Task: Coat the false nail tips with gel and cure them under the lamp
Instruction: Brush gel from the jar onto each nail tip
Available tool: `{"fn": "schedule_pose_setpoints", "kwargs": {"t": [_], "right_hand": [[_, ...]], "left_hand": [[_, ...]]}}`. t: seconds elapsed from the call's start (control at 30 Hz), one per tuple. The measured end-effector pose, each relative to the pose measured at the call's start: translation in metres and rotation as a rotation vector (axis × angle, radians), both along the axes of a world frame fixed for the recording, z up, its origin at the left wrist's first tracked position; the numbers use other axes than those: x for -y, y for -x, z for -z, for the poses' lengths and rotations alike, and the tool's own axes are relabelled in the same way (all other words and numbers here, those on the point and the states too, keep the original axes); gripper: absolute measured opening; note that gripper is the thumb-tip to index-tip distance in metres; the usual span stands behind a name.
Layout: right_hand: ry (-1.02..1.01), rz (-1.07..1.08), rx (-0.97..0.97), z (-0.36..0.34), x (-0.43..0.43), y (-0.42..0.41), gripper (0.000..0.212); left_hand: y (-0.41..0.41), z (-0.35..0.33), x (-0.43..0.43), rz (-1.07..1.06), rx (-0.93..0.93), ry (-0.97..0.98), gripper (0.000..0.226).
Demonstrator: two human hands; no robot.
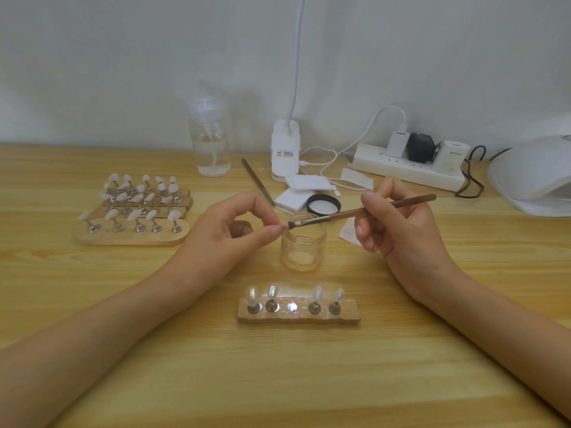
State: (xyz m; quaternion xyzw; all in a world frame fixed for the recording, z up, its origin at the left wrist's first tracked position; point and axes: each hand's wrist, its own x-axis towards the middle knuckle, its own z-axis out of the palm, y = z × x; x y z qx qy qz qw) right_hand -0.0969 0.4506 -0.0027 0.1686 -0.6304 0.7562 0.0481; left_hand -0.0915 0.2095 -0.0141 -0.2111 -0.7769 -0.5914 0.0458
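The slim brown-handled brush [346, 213] slants gently, its flat dark bristles pointing left onto a small pale nail tip [283, 225]. The left hand [228, 223] pinches that tip in its fingers above the open clear jar [304, 245]. The right hand [398, 223] grips the handle like a pen over the grained wooden worktop [278, 381].

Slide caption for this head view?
Brush in the right hand touches a nail tip pinched by the left hand by the open jar; four tips on the near holder.

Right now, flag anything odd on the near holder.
The middle magnet on the near holder is bare; the four beside it carry tips. The left hand pinches a small piece at the brush, likely that tip.
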Motion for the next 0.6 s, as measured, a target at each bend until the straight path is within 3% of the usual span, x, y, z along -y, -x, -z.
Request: {"fn": "schedule_pose_setpoints", "kwargs": {"t": [0.17,0.4,0.6], "right_hand": [[0.019,0.074,0.031,0.001,-0.0009,0.0018,0.027],[0.039,-0.066,0.005,-0.0015,0.0,0.0005,0.022],[0.022,0.026,0.047,0.0,0.001,0.0013,0.021]], "left_hand": [[0.0,0.0004,0.0001,0.004,-0.004,-0.011,0.017],[0.0003,0.001,0.001,0.008,-0.019,0.003,0.013],[0.0004,0.0006,0.0005,0.015,-0.024,-0.005,0.015]]}}
